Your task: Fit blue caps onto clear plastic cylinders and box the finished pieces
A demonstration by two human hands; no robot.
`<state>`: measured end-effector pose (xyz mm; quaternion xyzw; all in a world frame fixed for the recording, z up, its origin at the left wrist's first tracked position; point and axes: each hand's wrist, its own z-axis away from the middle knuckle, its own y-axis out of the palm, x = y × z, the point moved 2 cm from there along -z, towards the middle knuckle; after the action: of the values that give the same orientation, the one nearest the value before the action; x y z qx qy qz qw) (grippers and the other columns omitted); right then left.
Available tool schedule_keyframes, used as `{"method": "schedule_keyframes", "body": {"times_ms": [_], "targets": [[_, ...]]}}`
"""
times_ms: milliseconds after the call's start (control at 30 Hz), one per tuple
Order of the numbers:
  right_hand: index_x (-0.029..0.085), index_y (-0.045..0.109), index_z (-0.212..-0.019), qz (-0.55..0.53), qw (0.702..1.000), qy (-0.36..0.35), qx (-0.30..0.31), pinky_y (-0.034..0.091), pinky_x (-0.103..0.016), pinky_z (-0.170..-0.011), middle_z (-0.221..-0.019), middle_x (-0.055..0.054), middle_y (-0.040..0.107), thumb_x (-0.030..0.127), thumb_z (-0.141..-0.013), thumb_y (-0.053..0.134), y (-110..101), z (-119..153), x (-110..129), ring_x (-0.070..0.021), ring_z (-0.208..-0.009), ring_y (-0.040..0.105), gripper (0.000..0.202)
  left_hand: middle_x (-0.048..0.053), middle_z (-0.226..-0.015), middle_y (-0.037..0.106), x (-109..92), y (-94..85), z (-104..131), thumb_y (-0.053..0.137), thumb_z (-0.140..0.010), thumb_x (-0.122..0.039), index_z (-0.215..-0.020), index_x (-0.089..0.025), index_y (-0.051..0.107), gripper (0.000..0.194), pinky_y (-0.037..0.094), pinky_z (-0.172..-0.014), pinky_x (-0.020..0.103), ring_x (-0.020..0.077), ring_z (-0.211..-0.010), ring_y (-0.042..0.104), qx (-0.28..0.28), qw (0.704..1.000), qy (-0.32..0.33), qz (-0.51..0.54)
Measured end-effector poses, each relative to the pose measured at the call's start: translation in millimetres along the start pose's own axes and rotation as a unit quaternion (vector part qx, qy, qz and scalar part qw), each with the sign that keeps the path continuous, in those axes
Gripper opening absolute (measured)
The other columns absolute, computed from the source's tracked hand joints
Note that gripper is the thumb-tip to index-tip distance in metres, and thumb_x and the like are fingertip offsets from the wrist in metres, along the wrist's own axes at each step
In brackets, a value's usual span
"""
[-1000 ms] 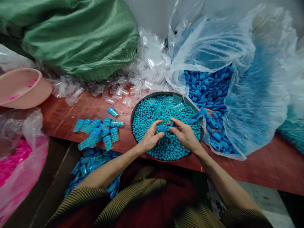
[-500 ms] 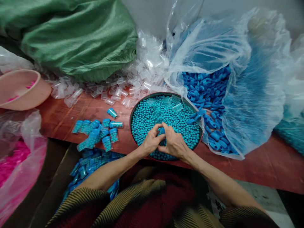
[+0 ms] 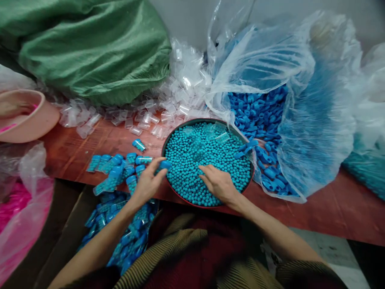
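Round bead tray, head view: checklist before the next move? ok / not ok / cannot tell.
1. Left hand has the rounded blue plastic cap at its fingertips: ok.
2. Filled clear tube seated in that cap: cannot tell, fingers hide it.
3. Right hand empty, over the small turquoise beads: cannot tell, fingertips unclear.
4. Round dark-walled tray free of loose parts: not ok, clear plastic tube lies on the beads, loose blue caps at the right rim.
5. Blue-capped filled tubes all upright: not ok, several lie flat.
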<state>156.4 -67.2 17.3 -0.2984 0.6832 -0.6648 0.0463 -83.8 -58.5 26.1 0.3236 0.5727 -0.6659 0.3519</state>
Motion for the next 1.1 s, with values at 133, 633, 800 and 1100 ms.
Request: {"method": "schedule_keyframes", "body": {"times_ms": [133, 633, 800, 1100], "targets": [[0.019, 0.061, -0.108, 0.13, 0.983, 0.121, -0.044, 0.04, -0.026, -0.064, -0.097, -0.009, 0.065, 0.017, -0.093, 0.035, -26.9, 5.2, -53.7, -0.0191, -0.085, 0.059, 0.03, 0.009, -0.108, 0.062, 15.6, -39.4, 2.4, 0.047, -0.083, -0.037, -0.122, -0.019, 0.054, 0.044, 0.046, -0.084, 0.037, 0.0242, -0.095, 0.059, -0.136, 0.965, -0.011, -0.224], [0.018, 0.059, -0.115, 0.15, 0.98, 0.069, 0.114, 0.038, -0.027, -0.068, -0.094, -0.008, 0.068, 0.029, -0.091, 0.046, -15.9, -25.5, -76.5, -0.0202, -0.088, 0.059, 0.029, 0.008, -0.108, 0.06, -35.6, 98.3, -60.4, 0.053, -0.086, -0.031, -0.118, -0.018, 0.052, 0.035, 0.045, -0.082, 0.033, 0.0229, -0.094, 0.059, 0.017, 0.963, 0.138, -0.23], [0.012, 0.05, -0.128, 0.209, 0.968, 0.106, 0.093, 0.04, -0.029, -0.063, -0.094, -0.013, 0.068, 0.032, -0.094, 0.039, -3.3, -22.6, -62.5, -0.0239, -0.084, 0.063, 0.041, 0.005, -0.102, 0.06, -40.0, 102.2, -63.6, 0.053, -0.086, -0.034, -0.114, -0.022, 0.055, 0.03, 0.045, -0.08, 0.03, 0.0204, -0.091, 0.059, 0.022, 0.956, 0.115, -0.268], [0.018, 0.059, -0.118, 0.049, 0.99, 0.135, -0.007, 0.048, -0.031, -0.079, -0.108, -0.009, 0.069, 0.023, -0.089, 0.046, -15.0, -30.6, -76.7, -0.0225, -0.096, 0.065, 0.032, 0.007, -0.101, 0.061, -49.2, 104.0, -63.2, 0.053, -0.085, -0.031, -0.103, -0.02, 0.06, 0.022, 0.044, -0.084, 0.032, 0.0222, -0.097, 0.058, 0.067, 0.95, 0.115, -0.281]]}}
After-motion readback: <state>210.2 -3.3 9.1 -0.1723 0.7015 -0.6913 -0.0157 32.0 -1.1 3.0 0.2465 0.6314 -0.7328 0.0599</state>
